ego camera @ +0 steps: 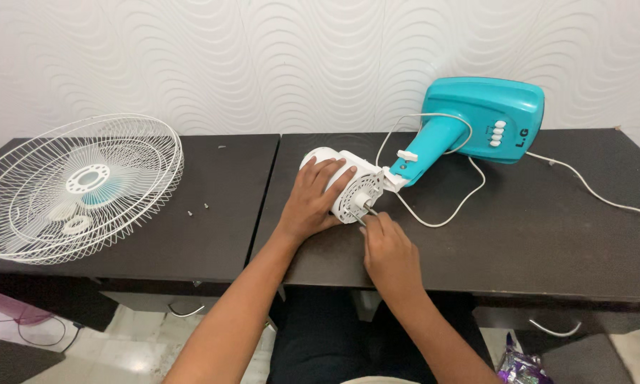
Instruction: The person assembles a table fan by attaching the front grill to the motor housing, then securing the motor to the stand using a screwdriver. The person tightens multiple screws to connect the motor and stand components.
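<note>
At the middle of the dark tabletop (519,235), the left hand (313,203) lies spread over the white fan motor (348,186), bracing it on its side so the shaft faces the person. The right hand (389,252) pinches narrow at that shaft; whether it grips a small tool I cannot tell. Behind, the teal fan base (487,117) lies tipped over, white cord (448,210) looping beside it. Well apart at left rest the wire grilles (78,186), two small screws (197,209) near them.
</note>
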